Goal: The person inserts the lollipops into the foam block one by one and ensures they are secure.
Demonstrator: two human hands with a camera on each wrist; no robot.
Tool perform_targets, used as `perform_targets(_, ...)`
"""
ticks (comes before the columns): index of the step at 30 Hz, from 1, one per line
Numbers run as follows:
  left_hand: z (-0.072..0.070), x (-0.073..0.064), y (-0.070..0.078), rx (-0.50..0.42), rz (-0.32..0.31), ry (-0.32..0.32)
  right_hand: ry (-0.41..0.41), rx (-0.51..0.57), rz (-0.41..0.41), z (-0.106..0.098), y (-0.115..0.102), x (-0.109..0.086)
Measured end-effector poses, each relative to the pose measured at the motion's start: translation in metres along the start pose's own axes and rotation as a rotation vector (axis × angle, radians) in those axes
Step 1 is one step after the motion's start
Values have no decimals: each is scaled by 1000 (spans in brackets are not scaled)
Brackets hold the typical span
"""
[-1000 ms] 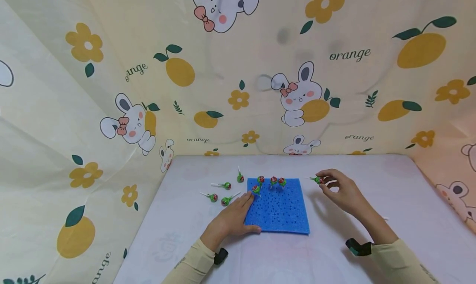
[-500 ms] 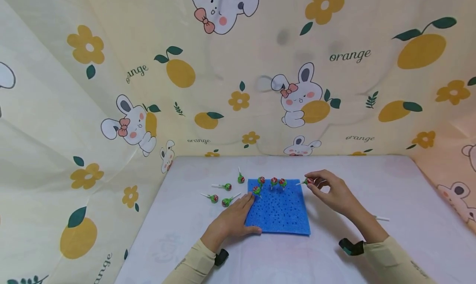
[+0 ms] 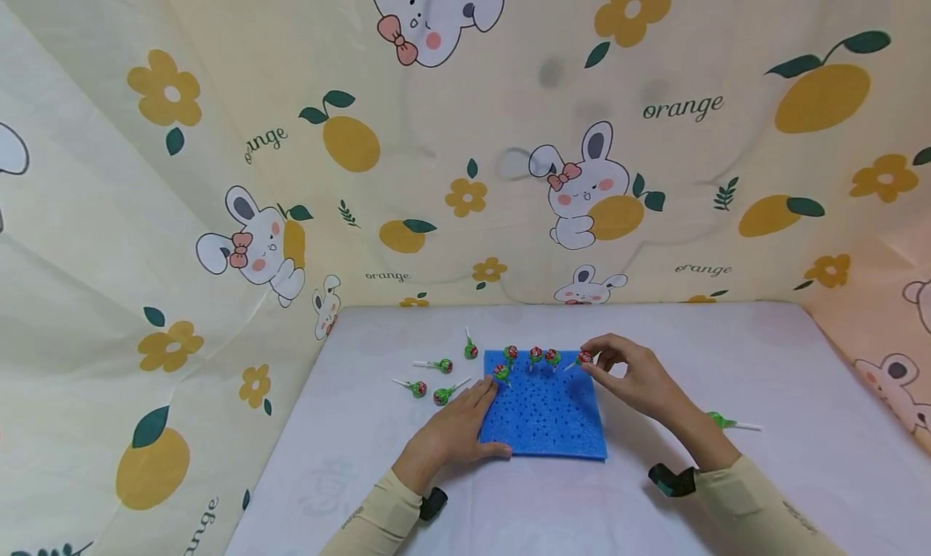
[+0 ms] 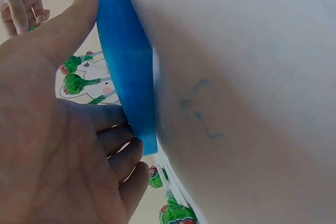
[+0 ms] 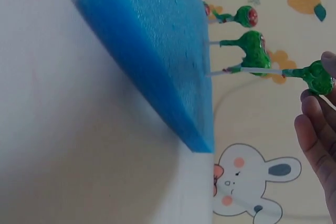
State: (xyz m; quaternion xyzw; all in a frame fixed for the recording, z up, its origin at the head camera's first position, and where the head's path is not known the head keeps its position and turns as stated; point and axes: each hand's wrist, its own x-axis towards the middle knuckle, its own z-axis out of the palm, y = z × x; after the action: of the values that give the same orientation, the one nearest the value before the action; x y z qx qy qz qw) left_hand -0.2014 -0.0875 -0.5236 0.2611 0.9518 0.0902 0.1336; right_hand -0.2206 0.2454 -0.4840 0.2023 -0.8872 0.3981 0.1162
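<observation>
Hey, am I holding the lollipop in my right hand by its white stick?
No, the right hand pinches the lollipop by its wrapped candy end, leaving the white stick uncovered.

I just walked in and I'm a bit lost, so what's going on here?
A person is working with lollipops and a blue foam block. Their left hand rests against the block's left edge. Their right hand pinches a lollipop by its candy end near the far right corner, its stick not in the foam. Four lollipops stand in the block, four more lie to its left, and another lies at right, partly behind the arm.
</observation>
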Motion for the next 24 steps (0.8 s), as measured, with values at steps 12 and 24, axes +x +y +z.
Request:
perform_targets(12, 1, 1, -1, 4, 8, 0, -39, 6, -33, 14, -4, 7)
perform_targets(24, -2, 0, 0, 1, 26, 12, -86, 17, -48, 29, -8, 13)
